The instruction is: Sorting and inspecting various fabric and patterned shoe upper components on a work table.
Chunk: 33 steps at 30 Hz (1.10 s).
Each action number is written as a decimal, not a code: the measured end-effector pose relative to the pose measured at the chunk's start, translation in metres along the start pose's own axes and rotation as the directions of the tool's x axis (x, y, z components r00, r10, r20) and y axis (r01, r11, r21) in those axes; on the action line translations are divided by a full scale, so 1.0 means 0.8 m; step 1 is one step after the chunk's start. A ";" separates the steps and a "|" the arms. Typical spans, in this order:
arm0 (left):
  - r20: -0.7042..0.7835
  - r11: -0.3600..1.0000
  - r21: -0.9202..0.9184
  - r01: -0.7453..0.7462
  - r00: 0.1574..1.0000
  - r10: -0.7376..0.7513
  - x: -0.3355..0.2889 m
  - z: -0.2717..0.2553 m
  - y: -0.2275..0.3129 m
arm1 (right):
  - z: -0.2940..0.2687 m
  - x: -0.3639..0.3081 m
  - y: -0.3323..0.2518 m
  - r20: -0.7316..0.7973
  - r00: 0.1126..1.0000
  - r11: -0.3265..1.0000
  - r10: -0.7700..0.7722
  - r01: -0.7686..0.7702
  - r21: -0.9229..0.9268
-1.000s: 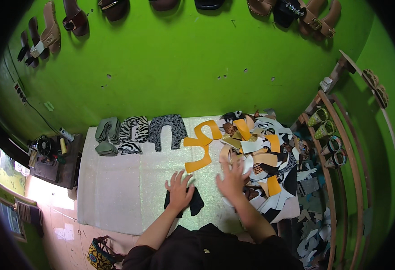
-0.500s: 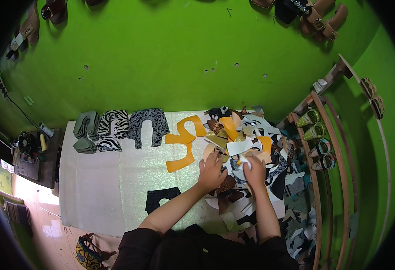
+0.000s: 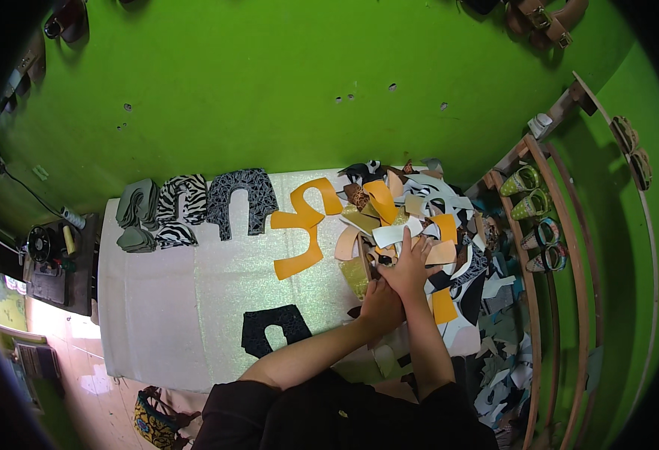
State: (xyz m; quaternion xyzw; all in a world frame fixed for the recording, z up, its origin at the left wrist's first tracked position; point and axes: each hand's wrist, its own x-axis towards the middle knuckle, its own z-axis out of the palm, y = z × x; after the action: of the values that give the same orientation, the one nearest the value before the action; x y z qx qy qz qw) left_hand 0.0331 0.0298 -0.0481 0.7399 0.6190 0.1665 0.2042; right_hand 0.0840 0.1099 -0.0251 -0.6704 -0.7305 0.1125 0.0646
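Both hands are in a heap of cut material scraps (image 3: 354, 219) in yellow, white, black, gold and patterned pieces. My right hand (image 3: 407, 264) lies over the heap with its fingers stretched out and apart, close to a white scrap (image 3: 389, 235). Just below it, my left hand (image 3: 382, 306) is curled, its knuckles up against the right hand; whatever its fingers hold is hidden. Left of the heap lie yellow U-shaped pieces (image 3: 299, 265), and a dark patterned U-shaped piece (image 3: 258, 330) rests near the left forearm.
Along the table's (image 3: 164, 315) far edge stand grey-green pieces (image 3: 138, 204), zebra-striped pieces (image 3: 182, 199) and a black-grey patterned stack (image 3: 220, 202). A wooden rack (image 3: 580, 330) holding sandals (image 3: 524, 180) is at right. More scraps (image 3: 498, 382) lie below the table's right side.
My left hand has moved right and nearer to me, curling beside the right hand. The right hand has shifted slightly left and spread its fingers; the white bit it held is gone from it.
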 end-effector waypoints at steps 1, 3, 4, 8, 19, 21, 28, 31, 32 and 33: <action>0.002 1.000 0.002 0.007 1.000 -0.007 -0.001 -0.002 -0.003 | 0.000 0.002 -0.001 -0.006 1.000 1.000 0.006 -0.006 -0.007; 0.011 0.996 0.016 -0.085 0.996 0.085 -0.005 -0.007 -0.010 | 0.001 0.009 0.008 0.009 1.000 1.000 -0.001 0.000 0.005; 0.016 0.997 0.018 -0.081 0.997 0.081 -0.005 -0.010 -0.014 | 0.001 0.010 0.009 0.017 1.000 1.000 -0.002 0.002 0.013; -0.141 0.947 -0.276 -0.167 0.981 0.132 0.006 -0.016 -0.013 | 0.024 0.033 0.067 -0.090 0.989 0.956 -0.120 0.139 0.257; 0.196 0.188 -0.935 0.299 0.882 -0.429 0.086 -0.001 -0.044 | -0.023 0.034 0.102 0.138 0.990 0.272 0.038 -0.143 0.952; 0.056 0.491 -0.833 0.255 0.922 -0.383 0.097 -0.003 -0.040 | -0.022 0.033 0.108 0.142 0.990 0.292 0.014 -0.140 0.946; -0.055 0.284 -0.958 -0.023 0.993 -0.105 0.090 -0.027 -0.091 | -0.020 0.034 0.113 0.183 0.983 0.118 0.033 -0.186 0.975; 0.058 0.000 -0.998 0.059 0.977 -0.206 0.067 -0.067 -0.098 | -0.022 0.032 0.114 0.203 0.974 0.141 0.098 -0.215 0.966; 0.105 -0.138 -0.988 0.067 0.952 -0.288 0.063 -0.076 -0.099 | -0.020 0.032 0.119 0.204 0.974 0.139 0.100 -0.216 0.966; 0.081 -0.098 -0.994 0.054 0.949 -0.305 0.065 -0.078 -0.107 | -0.017 0.034 0.120 0.192 0.976 0.131 0.100 -0.204 0.970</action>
State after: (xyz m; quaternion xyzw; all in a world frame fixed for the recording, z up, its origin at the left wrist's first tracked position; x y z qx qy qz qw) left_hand -0.0617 0.0997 -0.0380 0.2464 0.4082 0.5982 0.6440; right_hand 0.1776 0.1454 -0.0374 -0.5309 -0.4098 0.5936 0.4448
